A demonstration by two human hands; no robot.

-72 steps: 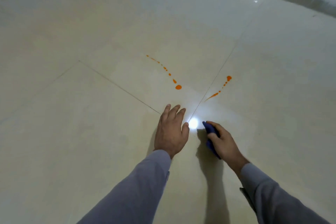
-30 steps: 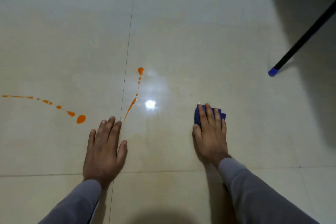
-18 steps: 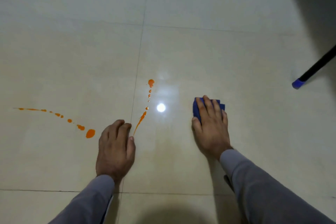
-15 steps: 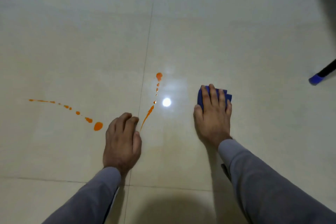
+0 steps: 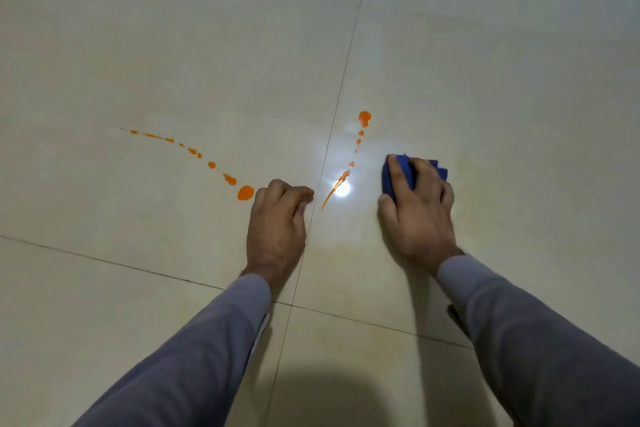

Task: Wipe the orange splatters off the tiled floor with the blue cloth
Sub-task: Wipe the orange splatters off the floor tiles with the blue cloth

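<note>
Your two hands are down on the floor (image 5: 138, 45). The floor is made of big pale tiles with thin dark lines between them. One line runs up and down between your hands, and one runs across under your wrists.

Your right hand (image 5: 417, 215) is curled over the cloth (image 5: 405, 173). The fingers wrap the top of it and the thumb sits at its left side. The cloth is blue, bunched up, and pressed on the floor. It pokes out in front of your fingers.

Your left hand (image 5: 277, 222) has nothing in it. Its fingers are bent in, and the hand rests on the floor just left of the up-and-down line.

There are two trails of orange spots. The left trail (image 5: 207, 163) curves from far left down to a big round drop (image 5: 245, 193) just beside your left hand, close but apart. The right trail (image 5: 358, 142) sits between your hands, just right of the line. It has a big drop at the top, small dots below, and a long thin streak (image 5: 337, 185) at the bottom. The cloth is near this trail but not touching it.

A bright spot of light (image 5: 343, 189) shines on the floor right by the streak. Both your sleeves (image 5: 194, 357) are gray. A dark shadow (image 5: 329, 399) lies on the floor at the bottom, between your arms.
</note>
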